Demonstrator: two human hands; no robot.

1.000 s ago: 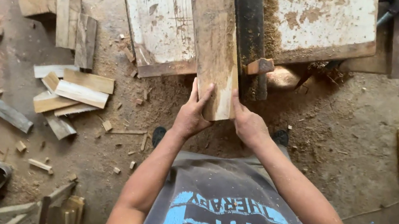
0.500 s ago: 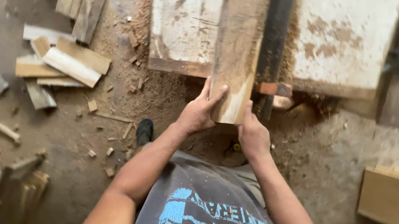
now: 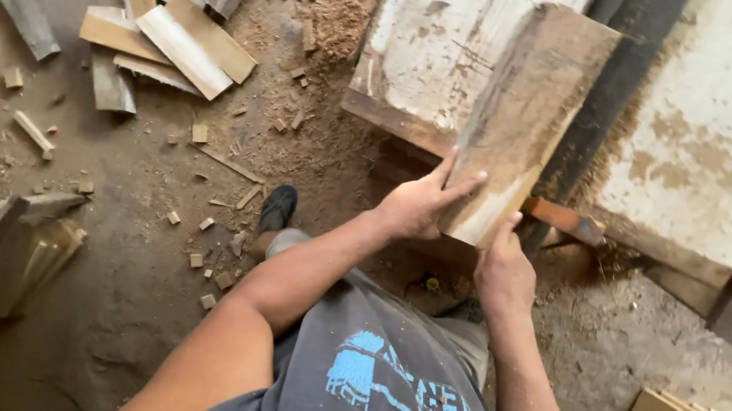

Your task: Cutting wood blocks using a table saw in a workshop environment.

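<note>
The board is a thick plank of rough wood — grey-brown and dusty on its wide face, pale and fresh along the near cut end. It lies slanted on the worn white saw table, its near end sticking out over the table edge. The left hand holds the near left corner, fingers spread flat on the face. The right hand grips the near end from below — its fingers are hidden. Offcuts lie on the dusty floor.
</note>
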